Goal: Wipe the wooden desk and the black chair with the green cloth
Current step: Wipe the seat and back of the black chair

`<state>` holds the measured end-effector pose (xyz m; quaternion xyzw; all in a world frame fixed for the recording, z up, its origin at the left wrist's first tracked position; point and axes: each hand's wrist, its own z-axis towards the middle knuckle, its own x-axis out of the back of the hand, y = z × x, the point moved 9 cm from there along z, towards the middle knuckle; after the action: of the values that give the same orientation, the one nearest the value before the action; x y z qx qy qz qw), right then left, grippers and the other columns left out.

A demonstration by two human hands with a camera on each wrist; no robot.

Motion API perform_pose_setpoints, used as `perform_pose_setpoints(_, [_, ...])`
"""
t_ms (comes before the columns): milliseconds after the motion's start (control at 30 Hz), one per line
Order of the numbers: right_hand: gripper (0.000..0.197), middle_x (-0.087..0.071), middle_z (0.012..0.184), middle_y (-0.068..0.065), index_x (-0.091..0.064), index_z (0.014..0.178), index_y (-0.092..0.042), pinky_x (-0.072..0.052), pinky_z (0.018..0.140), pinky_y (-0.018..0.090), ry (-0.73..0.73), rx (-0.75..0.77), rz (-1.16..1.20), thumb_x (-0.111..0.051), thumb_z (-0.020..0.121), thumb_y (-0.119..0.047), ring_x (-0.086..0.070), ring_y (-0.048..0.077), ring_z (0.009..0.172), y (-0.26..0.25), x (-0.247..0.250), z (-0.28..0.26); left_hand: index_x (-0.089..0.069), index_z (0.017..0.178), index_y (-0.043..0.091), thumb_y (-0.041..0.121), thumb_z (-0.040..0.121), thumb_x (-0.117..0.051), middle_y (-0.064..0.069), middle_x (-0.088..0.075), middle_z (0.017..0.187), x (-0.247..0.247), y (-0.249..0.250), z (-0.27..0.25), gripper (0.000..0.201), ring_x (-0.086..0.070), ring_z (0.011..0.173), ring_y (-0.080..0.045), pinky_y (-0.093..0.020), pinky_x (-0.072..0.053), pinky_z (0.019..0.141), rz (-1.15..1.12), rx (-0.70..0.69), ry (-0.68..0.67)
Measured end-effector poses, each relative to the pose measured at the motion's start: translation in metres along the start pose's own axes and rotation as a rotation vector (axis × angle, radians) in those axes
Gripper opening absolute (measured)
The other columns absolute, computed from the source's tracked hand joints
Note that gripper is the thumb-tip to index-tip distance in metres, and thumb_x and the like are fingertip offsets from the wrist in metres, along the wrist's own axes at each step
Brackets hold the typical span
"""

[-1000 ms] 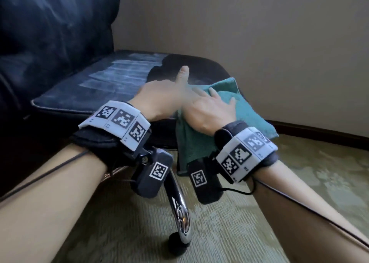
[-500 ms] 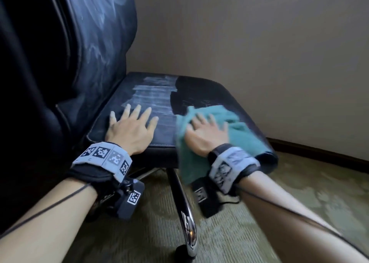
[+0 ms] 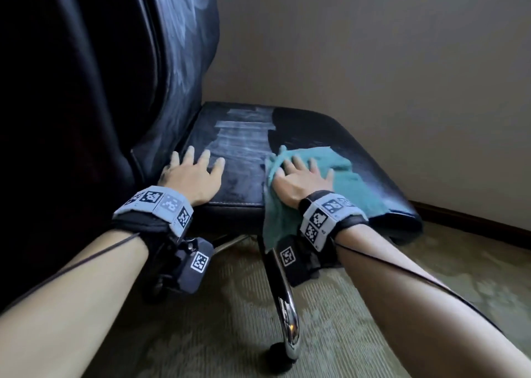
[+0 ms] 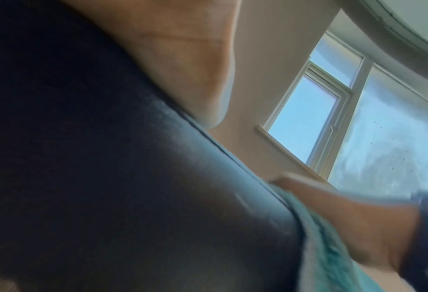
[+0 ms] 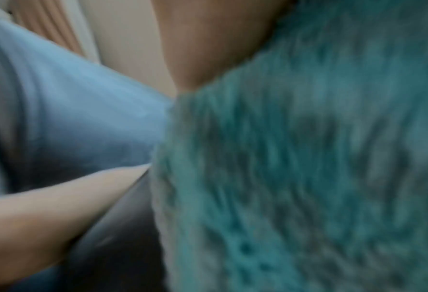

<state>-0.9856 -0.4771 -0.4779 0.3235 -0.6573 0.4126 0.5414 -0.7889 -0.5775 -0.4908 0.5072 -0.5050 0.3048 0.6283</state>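
Observation:
The black chair's seat (image 3: 339, 136) fills the middle of the head view, its tall backrest (image 3: 178, 61) rising at the left. Pale dusty streaks cross the seat's middle. The green cloth (image 3: 353, 182) lies on the seat's front right part and hangs over the front edge. My right hand (image 3: 301, 179) presses flat on the cloth with fingers spread. My left hand (image 3: 195, 173) rests flat on the bare seat near the backrest, fingers straight. In the left wrist view the seat edge (image 4: 157, 187) and the cloth (image 4: 332, 247) show blurred. The cloth (image 5: 307, 177) fills the right wrist view. No desk is in view.
A chrome chair leg (image 3: 284, 306) with a black caster runs toward me between my forearms. Patterned greenish carpet (image 3: 431, 277) covers the floor. A plain wall (image 3: 373, 61) with a dark baseboard stands close behind and to the right of the chair. A window (image 4: 320, 118) shows in the left wrist view.
My left hand left the cloth and settled flat on the seat near the backrest. My right hand with the cloth slid farther onto the seat. My view rose, bringing the backrest in.

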Motion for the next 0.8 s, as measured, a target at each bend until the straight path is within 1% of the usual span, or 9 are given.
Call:
perform_pose_setpoints(100, [0.058, 0.0, 0.164, -0.009, -0.009, 0.155, -0.033, 0.006, 0.116, 0.06, -0.039, 0.231, -0.009, -0.016, 0.098, -0.041, 0.005, 0.021, 0.15, -0.075, -0.018, -0.014, -0.019, 0.151, 0.032, 0.066, 0.072, 0.01, 0.006, -0.007, 0.162, -0.003, 0.004, 0.003, 0.091, 0.0, 0.148, -0.028, -0.048, -0.005, 0.119, 0.007, -0.054, 0.0])
perform_pose_setpoints(200, [0.055, -0.002, 0.163, -0.014, -0.01, 0.154, -0.041, 0.006, 0.119, 0.053, -0.048, 0.322, 0.007, -0.015, 0.099, -0.046, 0.003, 0.014, 0.15, -0.079, -0.018, -0.014, -0.016, 0.153, 0.031, 0.06, 0.085, 0.002, 0.007, -0.005, 0.162, 0.003, 0.0, 0.002, 0.075, 0.001, 0.149, -0.023, -0.045, -0.004, 0.12, -0.092, -0.024, 0.026])
perform_pose_setpoints(267, [0.054, -0.002, 0.163, -0.016, -0.012, 0.152, -0.045, 0.003, 0.12, 0.048, -0.031, 0.26, 0.014, -0.015, 0.099, -0.052, 0.001, 0.011, 0.15, -0.038, -0.007, -0.005, -0.013, 0.153, 0.029, 0.055, 0.092, -0.003, 0.007, -0.002, 0.162, 0.005, 0.001, -0.002, 0.068, 0.004, 0.149, -0.018, -0.043, -0.003, 0.12, -0.151, -0.031, 0.041])
perform_pose_setpoints(367, [0.055, 0.001, 0.163, -0.015, -0.013, 0.152, -0.046, 0.002, 0.121, 0.047, -0.005, 0.022, 0.0, -0.016, 0.098, -0.055, 0.002, 0.01, 0.15, 0.045, 0.013, 0.006, -0.013, 0.154, 0.025, 0.048, 0.1, -0.01, 0.004, -0.002, 0.162, 0.006, 0.0, -0.006, 0.059, 0.005, 0.149, -0.017, -0.042, -0.002, 0.121, -0.234, -0.042, 0.083])
perform_pose_setpoints(467, [0.057, 0.002, 0.163, -0.012, -0.009, 0.154, -0.041, 0.006, 0.119, 0.051, -0.028, -0.064, -0.014, -0.015, 0.098, -0.051, 0.005, 0.016, 0.151, 0.05, 0.012, 0.008, -0.014, 0.154, 0.025, 0.048, 0.101, -0.012, 0.0, -0.007, 0.162, 0.009, 0.014, -0.014, 0.058, 0.003, 0.149, -0.023, -0.043, 0.0, 0.12, -0.212, -0.054, 0.141])
perform_pose_setpoints(567, [0.056, 0.001, 0.164, -0.011, -0.007, 0.154, -0.036, 0.004, 0.117, 0.057, -0.035, 0.183, -0.04, -0.015, 0.1, -0.047, 0.003, 0.019, 0.15, -0.038, -0.009, 0.001, -0.017, 0.154, 0.026, 0.052, 0.1, -0.013, 0.002, -0.01, 0.162, 0.009, 0.021, -0.013, 0.06, -0.001, 0.149, -0.023, -0.043, 0.0, 0.12, -0.259, -0.069, 0.162])
perform_pose_setpoints(667, [0.056, 0.003, 0.163, -0.015, -0.002, 0.154, -0.038, 0.007, 0.117, 0.056, -0.088, 0.475, -0.027, -0.016, 0.101, -0.047, 0.005, 0.016, 0.15, -0.12, -0.029, -0.023, -0.02, 0.153, 0.026, 0.058, 0.095, -0.012, 0.007, -0.013, 0.161, 0.011, 0.012, -0.012, 0.067, -0.004, 0.149, -0.015, -0.038, -0.002, 0.121, -0.41, -0.101, 0.139])
perform_pose_setpoints(733, [0.053, 0.001, 0.162, -0.017, -0.007, 0.154, -0.041, 0.007, 0.119, 0.052, -0.109, 0.53, -0.028, -0.015, 0.102, -0.047, 0.005, 0.012, 0.15, -0.124, -0.029, -0.022, -0.022, 0.153, 0.025, 0.051, 0.102, -0.017, 0.009, -0.014, 0.16, 0.015, -0.001, -0.016, 0.057, -0.005, 0.148, -0.01, -0.029, -0.003, 0.12, -0.529, -0.064, 0.116])
perform_pose_setpoints(800, [0.05, -0.001, 0.162, -0.018, -0.011, 0.153, -0.044, 0.003, 0.121, 0.047, -0.122, 0.515, -0.023, -0.016, 0.103, -0.047, 0.003, 0.008, 0.15, -0.099, -0.022, -0.009, -0.026, 0.152, 0.025, 0.046, 0.103, -0.023, 0.01, -0.018, 0.159, 0.022, -0.008, -0.019, 0.053, -0.008, 0.147, -0.006, -0.026, -0.004, 0.118, -0.622, -0.064, 0.11])
